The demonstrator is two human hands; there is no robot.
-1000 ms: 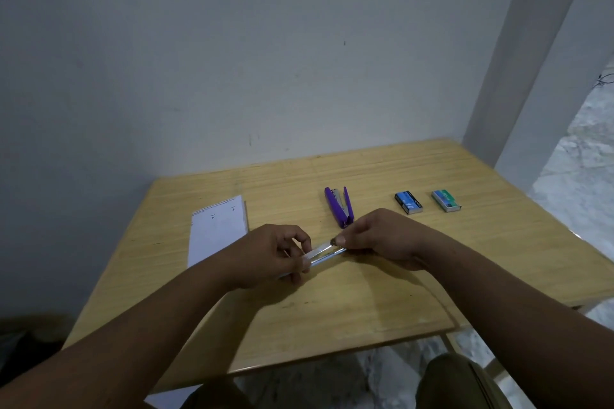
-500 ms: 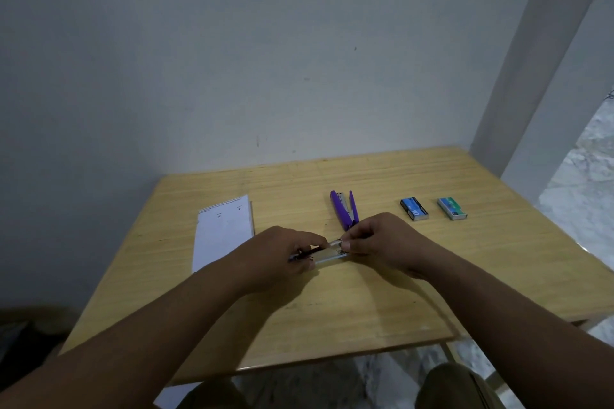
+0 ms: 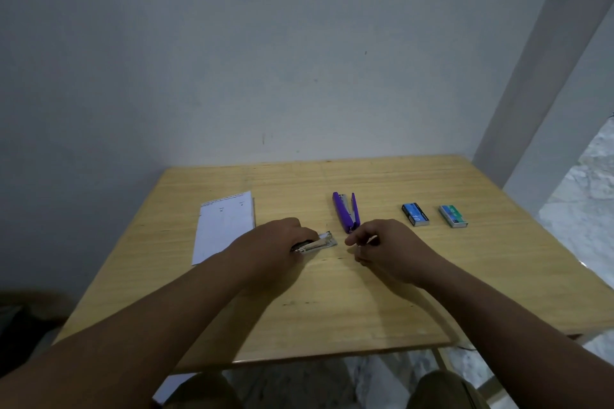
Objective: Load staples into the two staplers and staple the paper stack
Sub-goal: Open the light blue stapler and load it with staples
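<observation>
My left hand (image 3: 277,239) grips a small silver stapler (image 3: 319,243) low over the wooden table (image 3: 365,302); its metal front end sticks out to the right of my fingers. My right hand (image 3: 382,247) hovers just right of it, fingers loosely curled, holding nothing that I can see. A purple stapler (image 3: 346,212) lies opened in a V shape just beyond the two hands. A white paper stack (image 3: 226,226) lies flat to the left of my left hand.
Two staple boxes sit at the right: a blue box (image 3: 415,214) and a green box (image 3: 453,216). A grey wall stands behind the table. The table's front edge runs close to my knees.
My right hand has let go of the silver stapler and drawn back to the right. My left hand still holds the stapler, now lower and nearer the table.
</observation>
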